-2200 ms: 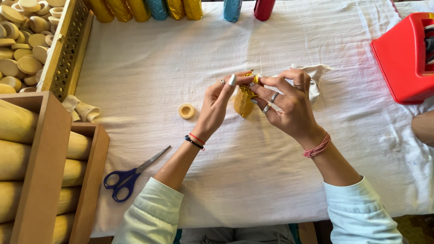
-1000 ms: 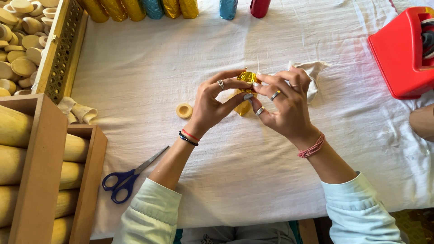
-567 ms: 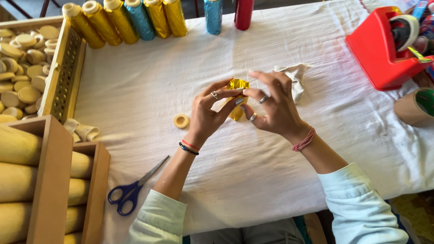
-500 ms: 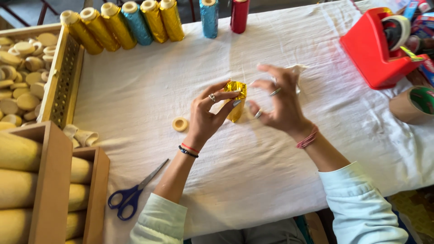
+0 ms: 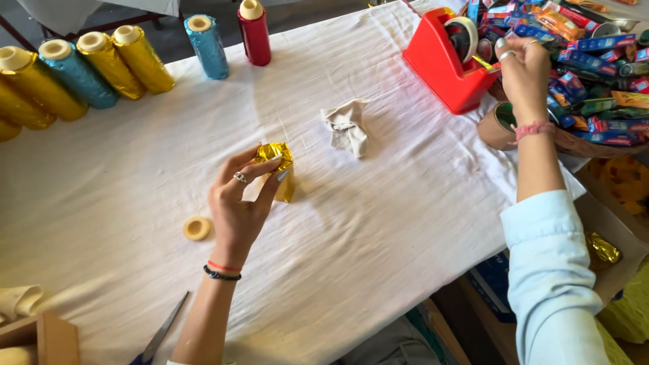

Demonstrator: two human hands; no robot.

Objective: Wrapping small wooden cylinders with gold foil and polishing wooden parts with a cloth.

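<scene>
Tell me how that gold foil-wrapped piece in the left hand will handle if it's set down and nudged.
The gold foil-wrapped piece is probably light: the left hand holds it with fingertips alone. Its shiny foil looks crinkled, so it may dent and feel a bit slippery. It looks taller than wide, so a nudge might tip it.

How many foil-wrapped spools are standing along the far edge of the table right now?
7 in view: gold, gold, teal, gold and gold bunched at far left, then teal and red apart. More may sit beyond the left edge.
</scene>
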